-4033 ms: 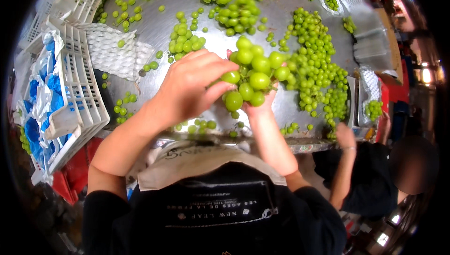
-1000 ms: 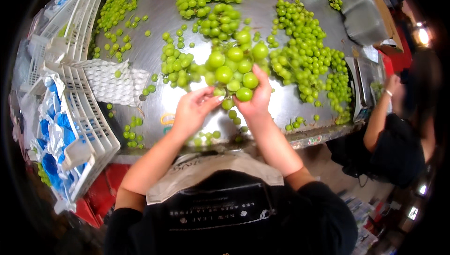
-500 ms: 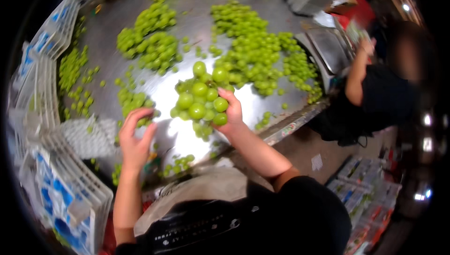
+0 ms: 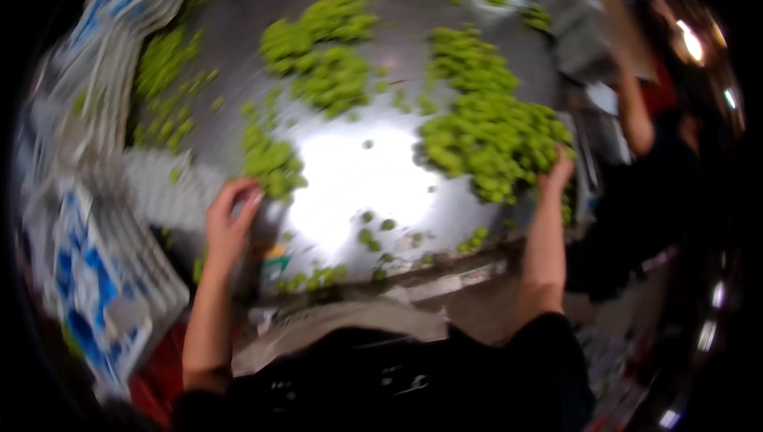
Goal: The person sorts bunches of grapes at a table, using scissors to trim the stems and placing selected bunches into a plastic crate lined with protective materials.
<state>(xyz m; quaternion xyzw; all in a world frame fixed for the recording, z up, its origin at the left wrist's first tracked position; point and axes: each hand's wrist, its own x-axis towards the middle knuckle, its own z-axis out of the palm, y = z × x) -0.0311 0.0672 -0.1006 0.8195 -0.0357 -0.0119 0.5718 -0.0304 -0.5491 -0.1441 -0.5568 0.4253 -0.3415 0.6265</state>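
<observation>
My right hand (image 4: 558, 170) is at the right end of a large heap of green grapes (image 4: 477, 134), its fingers closed around a bunch of grapes (image 4: 548, 136) there; blur and fruit partly hide the fingertips. My left hand (image 4: 230, 213) hovers over the near left of the metal table (image 4: 226, 130), thumb and fingertips curled together in a pinch. Whatever it may hold is too small and blurred to make out. Just beyond the left hand lies a smaller cluster of grapes (image 4: 270, 162).
Stacked white-and-blue crates (image 4: 119, 289) line the left side, beside a pale bumpy sheet (image 4: 171, 185). More grape clusters (image 4: 330, 74) lie farther back. Loose grapes (image 4: 318, 277) dot the near edge. Clear plastic boxes (image 4: 584, 34) stand at the back right, near another person's arm (image 4: 633, 110).
My right hand has carried a bunch of grapes from the table's middle to the heap on the right. My left hand's thumb and fingers have drawn together. The view has shifted.
</observation>
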